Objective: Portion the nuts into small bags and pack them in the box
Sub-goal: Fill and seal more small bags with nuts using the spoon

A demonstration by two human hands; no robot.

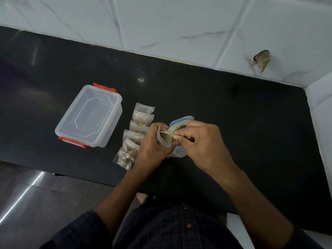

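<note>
Nuts are mid-portioning over the black table (pixel 233 108): left hand (pixel 152 146) grips a small bag (pixel 164 139) while right hand (pixel 201 141) pinches at its mouth; sealing seems next, beside five filled bags (pixel 136 130) and the lidded box (pixel 89 115).

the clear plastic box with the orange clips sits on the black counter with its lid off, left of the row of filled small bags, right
Not quite: the head view shows the clear plastic box with orange clips with its lid on. The rest holds: it sits on the black counter, left of the row of filled small clear bags.
</note>
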